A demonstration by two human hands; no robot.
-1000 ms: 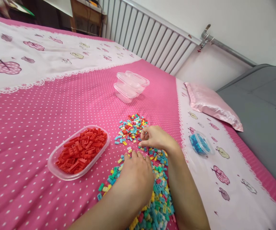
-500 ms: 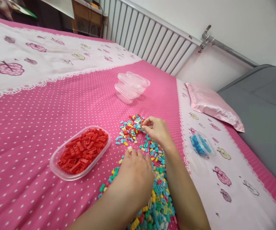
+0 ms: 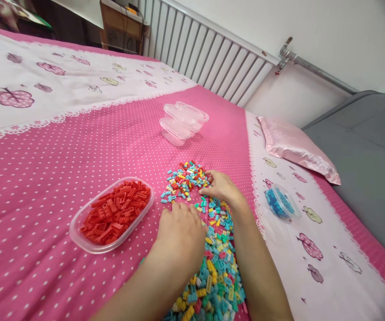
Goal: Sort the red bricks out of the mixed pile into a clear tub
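Mixed brick pile [image 3: 209, 249]: small coloured bricks strewn on the pink dotted bed [image 3: 45, 178], a strip running from bottom centre of the frame up to centre. Left hand [image 3: 180, 232]: palm down at the strip's left edge, fingers loosely spread, nothing seen held. Right hand [image 3: 222, 187]: nearer the upper end, fingertips curled onto bricks; grasp cannot be told. Tray of red bricks [image 3: 112, 214]: lower left of centre, just left of the left hand.

Bed [image 3: 61, 147] carries brick pile [image 3: 209, 249] in front; tub of bricks [image 3: 112, 215] left of it, small tub [image 3: 281, 201] right, empty stacked tubs [image 3: 183, 121] behind, pillow [image 3: 295, 145] far right.
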